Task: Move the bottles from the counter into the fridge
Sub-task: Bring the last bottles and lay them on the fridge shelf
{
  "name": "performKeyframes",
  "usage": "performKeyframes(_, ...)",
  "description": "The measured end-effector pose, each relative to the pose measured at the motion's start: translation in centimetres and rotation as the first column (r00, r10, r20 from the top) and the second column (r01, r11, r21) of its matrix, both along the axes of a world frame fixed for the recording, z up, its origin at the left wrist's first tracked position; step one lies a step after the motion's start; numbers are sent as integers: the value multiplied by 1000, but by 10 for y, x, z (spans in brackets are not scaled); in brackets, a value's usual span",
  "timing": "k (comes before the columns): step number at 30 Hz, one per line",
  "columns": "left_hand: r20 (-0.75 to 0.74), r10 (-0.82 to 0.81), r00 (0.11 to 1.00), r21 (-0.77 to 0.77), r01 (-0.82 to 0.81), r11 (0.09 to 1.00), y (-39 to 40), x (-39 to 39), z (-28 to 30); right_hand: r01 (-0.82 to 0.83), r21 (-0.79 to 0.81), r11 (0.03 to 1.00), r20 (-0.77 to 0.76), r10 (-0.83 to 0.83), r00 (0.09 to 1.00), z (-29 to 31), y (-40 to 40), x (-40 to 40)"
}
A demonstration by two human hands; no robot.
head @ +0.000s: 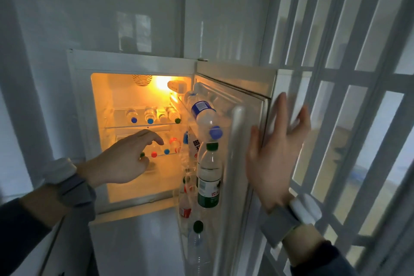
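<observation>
Inside, fridge (143, 60): four bottles (152, 115) laid lengthwise on upper shelf, caps outward. Left hand (125, 161), right hand (275, 159): spread, nothing held.

Fridge (80, 96) open and lit, bottles (154, 115) lying on shelves

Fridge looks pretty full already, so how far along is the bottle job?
Mostly done, it seems: bottles lie on the top shelf and lower shelf, and more fill the door. Both hands are empty, the left hand reaching inside, the right hand by the door's edge. The counter is out of view.
</observation>
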State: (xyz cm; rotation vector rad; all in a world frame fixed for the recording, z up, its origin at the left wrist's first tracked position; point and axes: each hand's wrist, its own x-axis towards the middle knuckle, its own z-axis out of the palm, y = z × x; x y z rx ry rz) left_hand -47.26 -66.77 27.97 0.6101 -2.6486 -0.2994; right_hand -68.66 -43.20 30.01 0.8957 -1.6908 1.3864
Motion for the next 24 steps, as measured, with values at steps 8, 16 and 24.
performKeyframes(8, -16, 85, 996, 21, -85, 996, -21, 47, -5, -300, 108, 948, -62, 307, 950, -21, -27, 67)
performKeyframes(16, 0, 218, 976, 77, -218, 973, -53, 105, -10, -517, 246, 820, -220, 567, 794, -42, -104, 115)
performKeyframes(24, -11, 407, 913, 40, -406, 913, -93, 180, -13, -534, 362, 764, -217, 626, 748, -49, -218, 185)
